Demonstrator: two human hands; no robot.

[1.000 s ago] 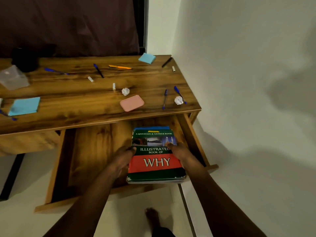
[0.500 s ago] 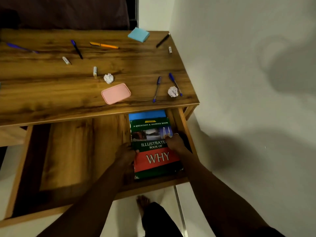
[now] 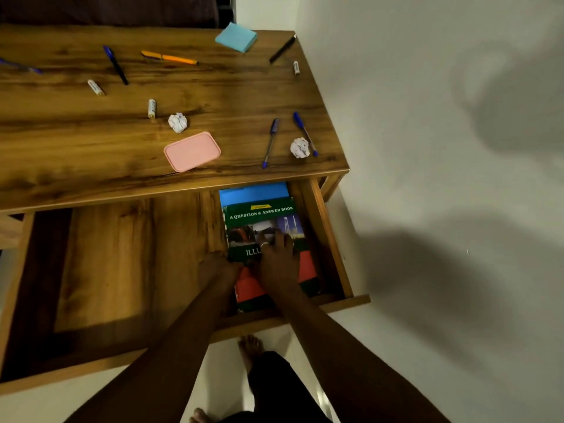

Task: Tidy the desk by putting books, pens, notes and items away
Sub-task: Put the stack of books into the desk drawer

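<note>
Right end of the open drawer (image 3: 328, 239): book down, hands on it

Green book (image 3: 262, 213) lies flat there on top of a blue book (image 3: 253, 192), close to the drawer's right wall. Right hand (image 3: 277, 264) rests on the cover, fingers spread flat. Left hand (image 3: 215, 268) sits at the book's left edge; can't tell if it grips. Up on the worktop (image 3: 91, 141): pink box (image 3: 192, 151), paper balls (image 3: 177, 122), loose pens (image 3: 270, 143).
</note>
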